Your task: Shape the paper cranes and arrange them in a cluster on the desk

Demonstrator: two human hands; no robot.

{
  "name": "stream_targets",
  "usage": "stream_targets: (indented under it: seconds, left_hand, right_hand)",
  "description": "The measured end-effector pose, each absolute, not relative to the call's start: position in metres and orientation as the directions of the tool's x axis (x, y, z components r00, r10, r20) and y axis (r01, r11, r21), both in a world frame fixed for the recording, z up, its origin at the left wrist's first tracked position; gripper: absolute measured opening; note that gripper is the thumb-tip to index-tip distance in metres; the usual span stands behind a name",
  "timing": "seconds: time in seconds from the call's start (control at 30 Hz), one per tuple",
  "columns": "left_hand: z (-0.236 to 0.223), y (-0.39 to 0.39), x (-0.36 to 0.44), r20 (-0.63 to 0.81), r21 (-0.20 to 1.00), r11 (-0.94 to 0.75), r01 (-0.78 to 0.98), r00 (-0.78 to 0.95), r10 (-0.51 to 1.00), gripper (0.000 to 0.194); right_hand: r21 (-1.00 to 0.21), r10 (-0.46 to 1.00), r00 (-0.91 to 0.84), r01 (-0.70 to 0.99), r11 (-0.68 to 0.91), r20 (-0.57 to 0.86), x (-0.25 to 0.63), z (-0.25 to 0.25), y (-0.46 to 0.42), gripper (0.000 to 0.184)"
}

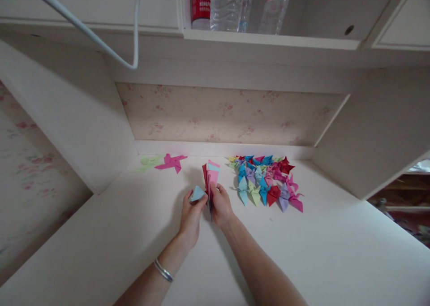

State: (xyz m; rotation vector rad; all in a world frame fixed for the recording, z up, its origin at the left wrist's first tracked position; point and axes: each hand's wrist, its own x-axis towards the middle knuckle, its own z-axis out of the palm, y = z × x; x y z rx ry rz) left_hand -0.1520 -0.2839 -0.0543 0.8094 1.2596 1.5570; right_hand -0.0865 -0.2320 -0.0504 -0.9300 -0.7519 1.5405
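My right hand [221, 206] grips a stack of coloured paper squares [211, 174], mostly pink and red, held upright on edge over the white desk [302, 252]. My left hand [191, 214] pinches a light blue sheet [197, 193] at the stack's left side. A silver bangle [163, 270] sits on my left wrist. Right of my hands lies a cluster of folded paper cranes [267, 180] in several colours.
A pink folded paper [172, 162] and a pale green one [150, 161] lie at the desk's back left. White side panels close in the desk on both sides. Water bottles [231, 6] stand on the shelf above. A white cable [101, 41] hangs at top left.
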Motion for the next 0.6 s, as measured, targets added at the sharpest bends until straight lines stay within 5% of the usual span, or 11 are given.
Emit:
stream_targets:
  seconds: [0.3,0.6]
  left_hand:
    - [-0.045,-0.254,-0.173,-0.09,0.87,-0.042,-0.491,-0.242,0.966,0.04]
    - [-0.033,-0.217,-0.252,-0.198,0.859,0.075,-0.506,-0.194,0.961,0.027]
  right_hand:
    - [-0.89,0.997,-0.068,-0.45,-0.067,-0.04,-0.112,-0.053,-0.203,0.035]
    - [-0.998,0.998,-0.03,0.025,-0.054,-0.054,-0.157,-0.044,-0.145,0.037]
